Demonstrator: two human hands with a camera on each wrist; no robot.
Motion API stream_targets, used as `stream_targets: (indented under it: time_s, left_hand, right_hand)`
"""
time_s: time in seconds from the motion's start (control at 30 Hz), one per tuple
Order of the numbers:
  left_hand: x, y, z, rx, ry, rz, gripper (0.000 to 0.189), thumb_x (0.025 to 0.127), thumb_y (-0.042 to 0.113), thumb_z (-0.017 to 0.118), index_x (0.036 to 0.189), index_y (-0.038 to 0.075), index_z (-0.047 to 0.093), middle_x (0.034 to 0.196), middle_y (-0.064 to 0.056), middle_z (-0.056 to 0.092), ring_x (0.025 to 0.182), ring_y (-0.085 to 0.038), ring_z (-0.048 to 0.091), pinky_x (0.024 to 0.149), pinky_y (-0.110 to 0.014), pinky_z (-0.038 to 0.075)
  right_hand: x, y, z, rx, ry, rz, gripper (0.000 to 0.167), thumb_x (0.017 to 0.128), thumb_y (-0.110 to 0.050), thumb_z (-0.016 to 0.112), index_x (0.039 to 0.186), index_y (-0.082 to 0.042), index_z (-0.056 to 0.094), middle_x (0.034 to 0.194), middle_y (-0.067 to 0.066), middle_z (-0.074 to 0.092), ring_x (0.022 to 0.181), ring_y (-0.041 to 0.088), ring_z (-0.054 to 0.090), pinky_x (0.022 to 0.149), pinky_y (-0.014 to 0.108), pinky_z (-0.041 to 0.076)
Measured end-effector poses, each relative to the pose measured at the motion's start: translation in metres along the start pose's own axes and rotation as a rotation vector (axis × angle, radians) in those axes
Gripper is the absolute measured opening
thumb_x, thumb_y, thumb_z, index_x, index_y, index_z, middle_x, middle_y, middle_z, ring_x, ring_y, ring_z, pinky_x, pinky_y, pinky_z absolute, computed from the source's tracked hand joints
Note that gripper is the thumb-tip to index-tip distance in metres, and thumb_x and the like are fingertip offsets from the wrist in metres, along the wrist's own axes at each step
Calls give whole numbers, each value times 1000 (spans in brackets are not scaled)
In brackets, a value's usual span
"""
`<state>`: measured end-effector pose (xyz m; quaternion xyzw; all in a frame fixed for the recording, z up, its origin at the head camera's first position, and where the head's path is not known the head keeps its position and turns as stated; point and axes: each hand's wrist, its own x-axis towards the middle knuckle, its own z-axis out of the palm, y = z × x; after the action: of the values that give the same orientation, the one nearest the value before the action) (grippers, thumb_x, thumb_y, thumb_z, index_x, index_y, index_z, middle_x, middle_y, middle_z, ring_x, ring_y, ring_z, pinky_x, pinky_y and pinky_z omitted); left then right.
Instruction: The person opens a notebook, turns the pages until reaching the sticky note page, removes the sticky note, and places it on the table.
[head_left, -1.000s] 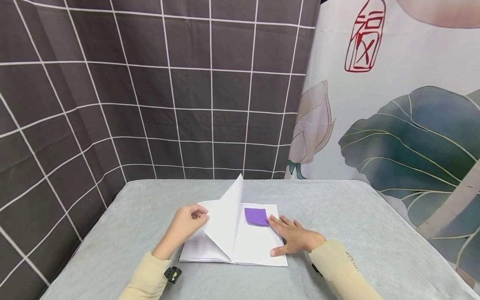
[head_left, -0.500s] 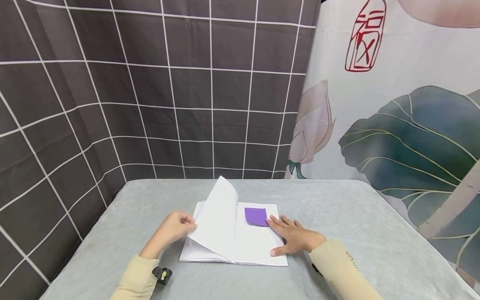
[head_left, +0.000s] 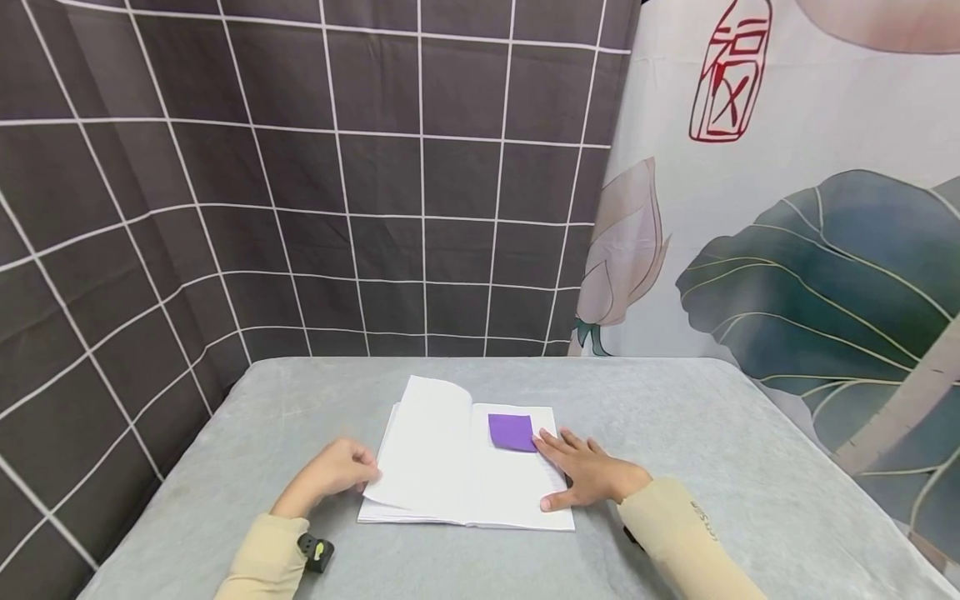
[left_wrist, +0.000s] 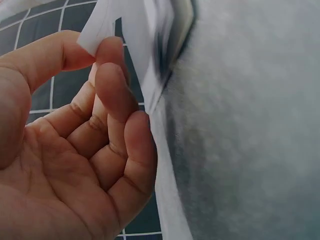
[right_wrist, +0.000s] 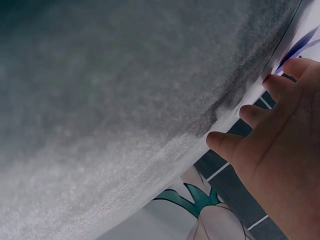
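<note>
An open notebook (head_left: 521, 500) with white pages lies on the table, a purple sticky note (head_left: 512, 432) on its right-hand page. One leaf (head_left: 427, 442) is lifted and curves over the left half. My left hand (head_left: 330, 477) pinches that leaf near its lower left corner; in the left wrist view the page corner (left_wrist: 96, 37) sits between thumb and forefinger. Spread fingers of my right hand (head_left: 588, 473) rest on the notebook's right edge, with a fingertip at the note's lower right corner. The right wrist view shows this hand (right_wrist: 285, 140) from the side, the notebook barely visible.
Grey cloth covers the table (head_left: 675, 417). Behind it hangs a dark curtain (head_left: 382, 183) with a white grid, meeting a white curtain (head_left: 697, 200) with a lotus print on the right.
My left hand has moved left and toward me, bringing the leaf down from nearly upright over the left half. My right hand stays in place.
</note>
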<state>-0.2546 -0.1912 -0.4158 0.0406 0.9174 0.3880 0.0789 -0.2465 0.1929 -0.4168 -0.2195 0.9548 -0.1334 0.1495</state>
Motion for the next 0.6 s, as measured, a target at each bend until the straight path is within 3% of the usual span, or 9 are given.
stream_targets:
  time_s: [0.27, 0.6]
  left_hand:
    - [-5, -2, 1, 57, -35, 4, 18, 71, 7, 68, 57, 8, 57, 48, 3, 44, 49, -11, 36, 50, -25, 29]
    - [-7, -3, 1, 98, -76, -17, 22, 70, 7, 70, 54, 9, 55, 47, 3, 44, 48, -10, 34, 48, -24, 27]
  right_hand:
    - [1, 1, 1, 4, 6, 10, 100, 76, -59, 69, 152, -11, 23, 160, 11, 20, 146, 42, 12, 110, 66, 12]
    - [1, 2, 1, 4, 8, 3, 100, 77, -58, 69, 152, -10, 24, 160, 11, 21, 146, 43, 13, 110, 67, 12]
